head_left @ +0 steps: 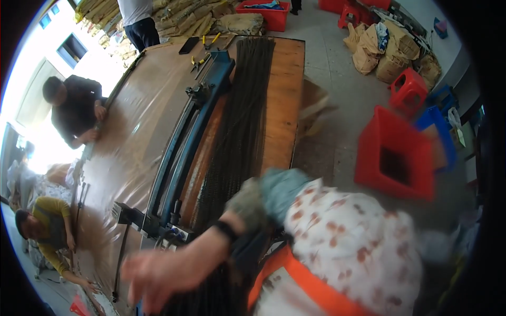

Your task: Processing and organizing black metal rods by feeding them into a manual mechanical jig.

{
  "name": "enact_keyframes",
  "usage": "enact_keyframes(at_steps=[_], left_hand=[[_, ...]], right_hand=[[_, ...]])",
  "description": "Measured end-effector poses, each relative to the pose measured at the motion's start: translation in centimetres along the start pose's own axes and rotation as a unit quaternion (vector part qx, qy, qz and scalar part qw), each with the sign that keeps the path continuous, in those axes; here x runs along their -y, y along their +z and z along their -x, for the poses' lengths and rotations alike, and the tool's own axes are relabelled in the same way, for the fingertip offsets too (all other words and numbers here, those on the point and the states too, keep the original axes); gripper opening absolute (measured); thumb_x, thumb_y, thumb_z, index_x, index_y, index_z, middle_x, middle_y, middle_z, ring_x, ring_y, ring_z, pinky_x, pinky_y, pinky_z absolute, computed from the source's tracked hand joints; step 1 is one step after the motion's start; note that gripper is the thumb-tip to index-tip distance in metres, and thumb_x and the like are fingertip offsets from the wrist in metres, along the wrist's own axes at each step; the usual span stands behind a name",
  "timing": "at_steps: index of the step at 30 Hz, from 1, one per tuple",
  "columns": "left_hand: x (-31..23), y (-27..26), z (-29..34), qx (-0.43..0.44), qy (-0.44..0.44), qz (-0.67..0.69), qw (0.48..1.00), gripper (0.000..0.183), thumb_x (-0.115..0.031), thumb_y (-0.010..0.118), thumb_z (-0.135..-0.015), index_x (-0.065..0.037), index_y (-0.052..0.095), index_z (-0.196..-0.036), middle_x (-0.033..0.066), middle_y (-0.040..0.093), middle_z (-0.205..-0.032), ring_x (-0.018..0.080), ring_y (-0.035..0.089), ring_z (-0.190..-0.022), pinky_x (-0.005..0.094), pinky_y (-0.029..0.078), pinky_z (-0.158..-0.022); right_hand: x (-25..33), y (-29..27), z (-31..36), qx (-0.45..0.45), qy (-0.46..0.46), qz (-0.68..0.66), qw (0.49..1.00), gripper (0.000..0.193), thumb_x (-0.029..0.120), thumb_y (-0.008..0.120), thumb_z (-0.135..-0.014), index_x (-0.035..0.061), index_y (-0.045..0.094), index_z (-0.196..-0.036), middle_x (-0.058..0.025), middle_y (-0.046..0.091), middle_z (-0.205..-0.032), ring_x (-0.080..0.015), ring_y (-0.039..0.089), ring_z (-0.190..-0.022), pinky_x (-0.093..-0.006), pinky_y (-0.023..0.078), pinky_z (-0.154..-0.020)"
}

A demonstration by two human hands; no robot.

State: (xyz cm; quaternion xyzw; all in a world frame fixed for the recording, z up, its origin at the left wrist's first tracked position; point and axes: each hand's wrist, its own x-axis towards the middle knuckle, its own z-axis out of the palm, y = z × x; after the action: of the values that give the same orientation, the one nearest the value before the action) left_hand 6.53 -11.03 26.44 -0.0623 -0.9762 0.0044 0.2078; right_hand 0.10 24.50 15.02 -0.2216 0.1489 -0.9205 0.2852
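My right arm reaches across from the lower right in a white sleeve [348, 237] with a red-brown print, a teal and greyish cuff, and a black wristband [225, 230]. Its bare right hand [153, 276] is smeared by motion over the near end of a long blue metal bar fixture [184, 147]. Whether the hand holds anything does not show. Beside the fixture lies a thick bundle of long dark ridged strips [237, 116]. A metal clamp block [129, 213] sits at the fixture's near end. My left hand is out of view.
The large table [132, 121] has a clear plastic cover. Two people [74, 110] work along its left side. Yellow-handled pliers [199, 63] and a black phone [188, 45] lie at the far end. Right of it stand a red bin [374, 152], a red stool [408, 92] and sacks [392, 55].
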Motion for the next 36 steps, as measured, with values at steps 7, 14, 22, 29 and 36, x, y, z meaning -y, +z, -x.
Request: enact_keyframes(at_steps=[7,14,22,29,36], left_hand=[[-17.4,8.6,6.2,0.392,0.163,0.179,0.887,0.016,-0.021,0.06,-0.096,-0.009,0.069,-0.096,0.0246,0.064,-0.08,0.0321,0.068,-0.065,0.0415,0.053,-0.061],[-27.1,13.1,5.6,0.426,0.222,0.237,0.844,0.01,-0.012,0.061,-0.095,-0.007,0.07,-0.093,0.0193,0.066,-0.074,0.0263,0.065,-0.062,0.0356,0.051,-0.057],[-30.6,20.1,6.4,0.318,0.258,0.257,0.875,0.007,-0.014,0.065,-0.088,-0.009,0.069,-0.086,0.017,0.066,-0.073,0.0381,0.068,-0.067,0.0425,0.054,-0.056],[-31.1,18.3,4.6,0.353,0.24,0.323,0.845,0.022,-0.017,0.058,-0.097,-0.003,0.054,-0.08,0.0226,0.055,-0.067,0.0442,0.057,-0.064,0.0486,0.042,-0.053],[-27.8,19.3,4.3,0.34,0.172,0.196,0.904,0.019,-0.016,0.058,-0.097,-0.005,0.055,-0.082,0.0208,0.057,-0.069,0.0423,0.059,-0.064,0.0476,0.043,-0.053]], right_hand=[[12.8,-7.7,27.9,-0.582,-0.257,0.119,0.763,0.022,0.028,0.051,-0.104,0.011,0.047,-0.118,-0.0152,0.062,-0.118,-0.0297,0.07,-0.093,-0.0354,0.058,-0.071],[31.1,-12.2,45.3,-0.696,-0.354,0.453,0.43,0.024,0.033,0.059,-0.099,0.0102,0.062,-0.095,-0.0041,0.068,-0.075,-0.0097,0.054,-0.049,-0.0264,0.041,-0.043],[44.4,-13.2,50.9,-0.695,-0.503,0.404,0.317,0.027,0.032,0.055,-0.102,0.0076,0.064,-0.095,-0.0057,0.066,-0.074,-0.0103,0.056,-0.054,-0.0248,0.042,-0.045],[47.6,-14.2,63.2,-0.585,-0.464,0.425,0.512,0.025,0.024,0.051,-0.103,0.0051,0.064,-0.094,-0.0094,0.068,-0.074,-0.0162,0.061,-0.064,-0.0316,0.049,-0.058],[43.9,-8.3,57.5,-0.601,-0.285,0.648,0.372,0.021,0.023,0.054,-0.102,0.0066,0.061,-0.113,-0.0111,0.071,-0.094,-0.0177,0.066,-0.084,-0.0289,0.051,-0.077]])
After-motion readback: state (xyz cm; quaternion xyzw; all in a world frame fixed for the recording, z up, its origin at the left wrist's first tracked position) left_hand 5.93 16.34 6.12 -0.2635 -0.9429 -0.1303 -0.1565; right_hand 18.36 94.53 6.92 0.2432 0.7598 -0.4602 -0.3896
